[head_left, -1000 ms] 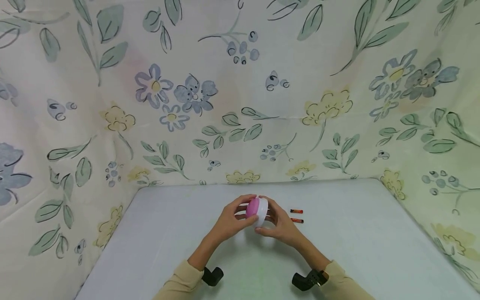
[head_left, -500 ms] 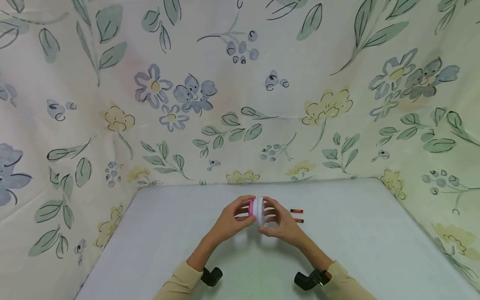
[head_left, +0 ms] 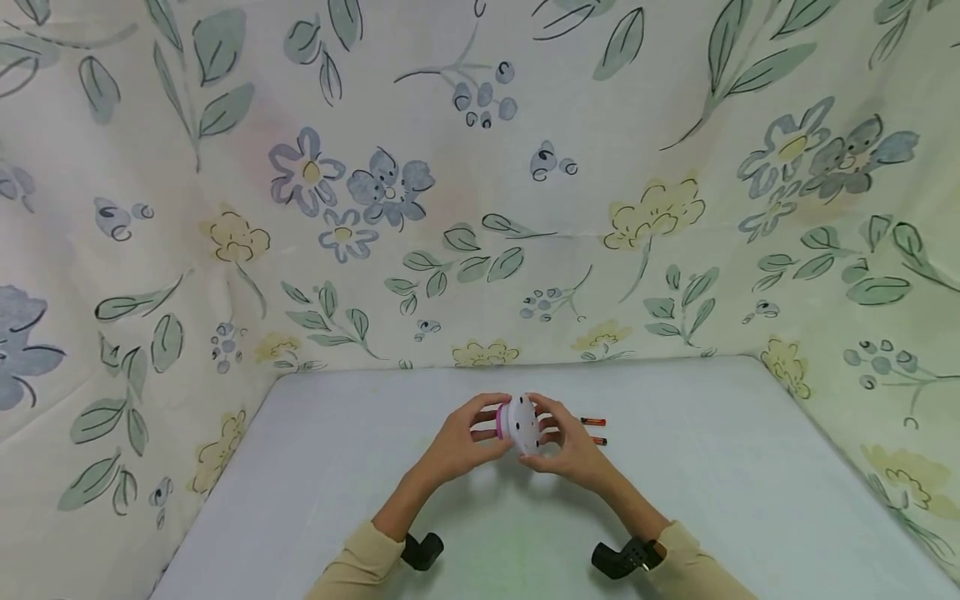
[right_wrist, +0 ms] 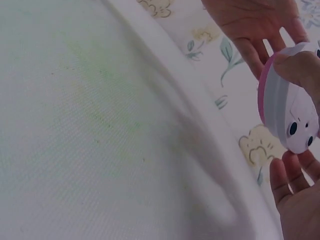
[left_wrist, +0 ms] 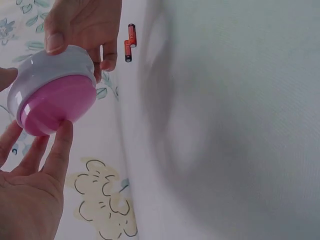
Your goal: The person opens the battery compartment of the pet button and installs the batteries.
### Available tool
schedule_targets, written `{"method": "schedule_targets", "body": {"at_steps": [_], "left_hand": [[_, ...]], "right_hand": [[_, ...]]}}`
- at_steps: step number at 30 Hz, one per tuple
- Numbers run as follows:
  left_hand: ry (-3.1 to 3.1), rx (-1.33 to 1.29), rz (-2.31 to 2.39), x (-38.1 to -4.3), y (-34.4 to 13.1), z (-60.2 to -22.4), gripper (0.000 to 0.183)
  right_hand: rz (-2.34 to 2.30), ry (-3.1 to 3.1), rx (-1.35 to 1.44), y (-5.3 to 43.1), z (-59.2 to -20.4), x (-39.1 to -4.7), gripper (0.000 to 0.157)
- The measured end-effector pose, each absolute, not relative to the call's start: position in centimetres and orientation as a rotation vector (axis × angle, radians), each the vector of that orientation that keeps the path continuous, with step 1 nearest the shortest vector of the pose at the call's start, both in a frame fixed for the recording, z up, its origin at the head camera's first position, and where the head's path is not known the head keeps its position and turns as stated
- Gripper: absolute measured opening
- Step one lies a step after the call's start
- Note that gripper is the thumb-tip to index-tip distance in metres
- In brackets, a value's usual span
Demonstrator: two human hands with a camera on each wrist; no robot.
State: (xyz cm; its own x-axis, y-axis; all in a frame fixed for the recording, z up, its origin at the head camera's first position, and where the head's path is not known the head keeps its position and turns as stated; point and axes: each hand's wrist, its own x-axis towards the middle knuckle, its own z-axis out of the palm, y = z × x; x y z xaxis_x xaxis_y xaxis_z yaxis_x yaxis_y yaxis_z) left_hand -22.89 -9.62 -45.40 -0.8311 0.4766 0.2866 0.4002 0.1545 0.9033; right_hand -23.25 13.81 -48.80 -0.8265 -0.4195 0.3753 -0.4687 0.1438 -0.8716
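Observation:
Above the table, both hands hold a round, puck-shaped device (head_left: pixel 527 427) by its edges. It has a white body and a pink domed face (left_wrist: pixel 62 102). Its flat white back, dotted with several dark round spots, shows in the head and right wrist views. My left hand (head_left: pixel 459 443) grips the pink side, thumb at the lower rim and fingertips against the dome. From the other side my right hand (head_left: pixel 567 446) pinches the white rim between thumb and fingers. Two small orange-and-black batteries (head_left: pixel 593 422) lie just beyond the right hand, partly covered by it.
The white table (head_left: pixel 337 500) reaches back to a hanging floral cloth (head_left: pixel 480 275), which also runs along both sides. Each wrist carries a black camera mount (head_left: pixel 423 552) that sticks inward over the tabletop.
The device has been turned between the hands: its pink dome has swung away to the left, and the spotted white back has come into view. Both hands stay almost in place.

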Motion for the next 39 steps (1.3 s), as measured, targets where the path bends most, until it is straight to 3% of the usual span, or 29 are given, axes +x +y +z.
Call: {"method": "schedule_targets", "body": {"at_steps": [5, 10, 19, 39], "left_hand": [[2.402, 0.912, 1.721, -22.9, -9.5, -45.5, 0.072], [2.502, 0.885, 1.621, -22.8, -9.1, -45.7, 0.083], [2.509, 0.879, 1.625, -22.8, -9.4, -46.0, 0.082], [2.451, 0.728, 1.68, -22.3, -9.7, -46.9, 0.079]], "right_hand": [[1.791, -2.352, 0.929, 13.7, -47.4, -22.5, 0.084], [1.716, -2.388, 0.925, 13.8, -48.8, -23.1, 0.087], [1.726, -2.432, 0.908, 14.6, -49.6, -23.8, 0.093], [1.728, -2.477, 0.887, 16.0, -49.3, -23.8, 0.081]]}}
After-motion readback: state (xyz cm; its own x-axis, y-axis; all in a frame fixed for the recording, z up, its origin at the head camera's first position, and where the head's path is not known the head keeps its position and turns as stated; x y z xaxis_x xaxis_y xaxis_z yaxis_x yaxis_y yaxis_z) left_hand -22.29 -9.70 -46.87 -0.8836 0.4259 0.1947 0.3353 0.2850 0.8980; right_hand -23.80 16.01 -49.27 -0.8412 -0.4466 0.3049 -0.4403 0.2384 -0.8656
